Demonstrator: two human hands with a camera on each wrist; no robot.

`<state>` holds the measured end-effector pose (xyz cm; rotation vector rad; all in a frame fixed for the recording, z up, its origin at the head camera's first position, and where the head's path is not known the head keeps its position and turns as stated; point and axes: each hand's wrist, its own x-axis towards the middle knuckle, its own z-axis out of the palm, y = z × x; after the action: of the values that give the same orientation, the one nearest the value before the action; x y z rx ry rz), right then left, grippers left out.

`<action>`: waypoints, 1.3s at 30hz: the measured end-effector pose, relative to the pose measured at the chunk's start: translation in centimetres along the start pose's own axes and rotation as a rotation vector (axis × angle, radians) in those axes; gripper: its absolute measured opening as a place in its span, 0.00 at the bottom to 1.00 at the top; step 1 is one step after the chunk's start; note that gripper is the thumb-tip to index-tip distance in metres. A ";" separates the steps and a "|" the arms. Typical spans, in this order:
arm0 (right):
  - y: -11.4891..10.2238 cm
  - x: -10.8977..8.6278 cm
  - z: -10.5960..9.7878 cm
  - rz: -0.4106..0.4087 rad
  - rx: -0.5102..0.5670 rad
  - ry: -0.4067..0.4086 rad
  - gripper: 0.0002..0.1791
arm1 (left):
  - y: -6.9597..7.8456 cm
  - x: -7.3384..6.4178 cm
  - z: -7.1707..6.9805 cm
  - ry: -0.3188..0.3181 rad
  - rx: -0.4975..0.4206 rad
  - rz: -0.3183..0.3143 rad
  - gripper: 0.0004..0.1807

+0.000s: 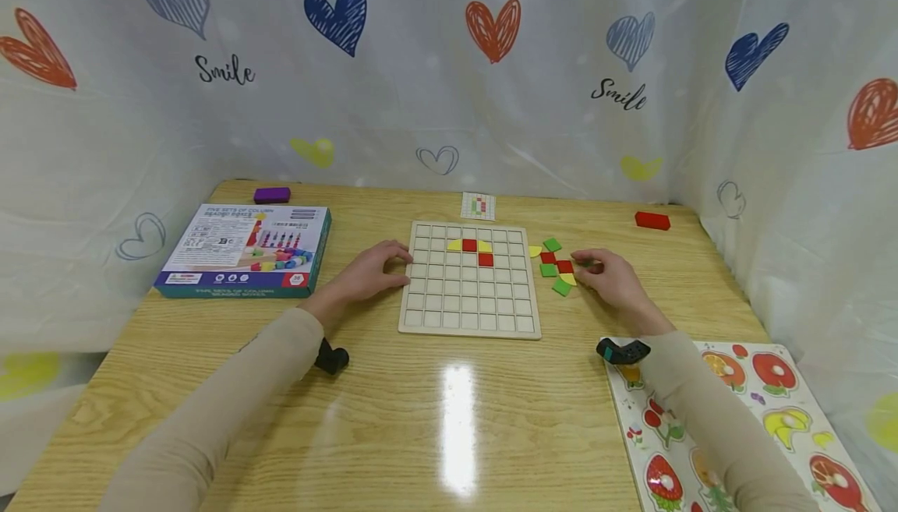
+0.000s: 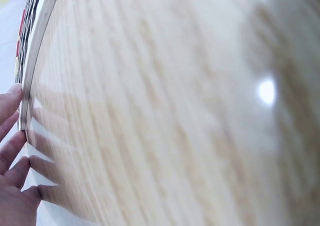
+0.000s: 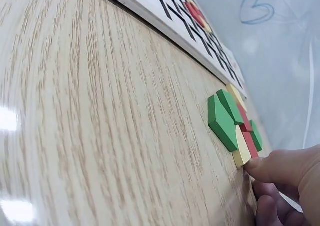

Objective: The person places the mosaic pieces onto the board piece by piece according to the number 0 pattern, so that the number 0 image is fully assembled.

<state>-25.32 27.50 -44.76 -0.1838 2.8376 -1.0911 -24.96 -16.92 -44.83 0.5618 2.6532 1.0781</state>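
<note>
A square wooden grid board lies mid-table. Set in its upper cells are a red square between two yellow pieces and a second red square below. My left hand has its fingertips and thumb along the board's left edge. Right of the board, green pieces, red squares and yellow pieces lie in a loose cluster. At its right side is my right hand; in the right wrist view the thumb touches the near end of a yellow piece, other fingers partly hidden below.
A small pattern card lies behind the board. At the left are a boxed bead set and a purple block. A red block sits back right; a fruit puzzle board lies under the right forearm.
</note>
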 end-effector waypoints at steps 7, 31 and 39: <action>-0.7 0.2 -0.2 -0.113 -0.076 -0.046 0.23 | 0.1 0.0 -0.2 0.002 0.010 0.001 0.19; -0.1 0.0 -0.3 -0.174 -0.248 -0.015 0.17 | 0.0 -0.1 -0.1 0.004 0.025 0.014 0.19; 0.3 0.0 -0.4 -0.168 -0.226 -0.016 0.19 | 0.0 0.0 0.0 0.003 0.008 -0.004 0.19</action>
<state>-25.42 27.96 -44.66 -0.4526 2.9702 -0.7861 -24.92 -16.88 -44.82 0.5566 2.6615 1.0691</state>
